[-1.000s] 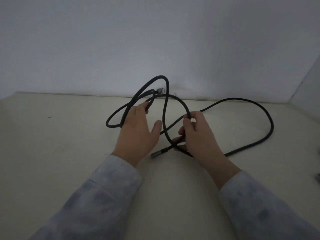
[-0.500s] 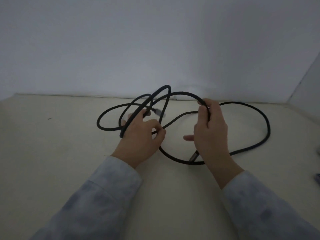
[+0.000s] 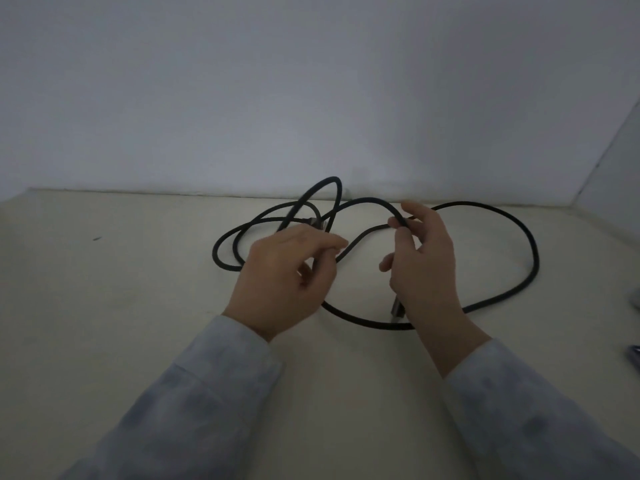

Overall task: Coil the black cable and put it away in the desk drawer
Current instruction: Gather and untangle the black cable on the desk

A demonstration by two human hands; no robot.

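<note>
The black cable (image 3: 526, 244) lies in loose, tangled loops on the cream desk top (image 3: 104, 306), near the back wall. My left hand (image 3: 284, 282) pinches a strand where several loops cross, at the tangle's left side. My right hand (image 3: 426, 268) holds a raised loop between thumb and fingers. A grey metal plug (image 3: 396, 308) hangs below that palm. A second plug (image 3: 317, 224) shows behind my left fingers. One wide loop spreads flat to the right. No drawer is in view.
A white wall stands right behind the cable, and a side panel (image 3: 616, 168) closes the right end. Two small dark objects (image 3: 634, 355) peek in at the right edge. A tiny dark speck (image 3: 97, 238) marks the desk at the left.
My right hand has risen from the desk to lift a cable loop, carrying the near plug with it. My left hand has closed its fingers on the crossing strands.
</note>
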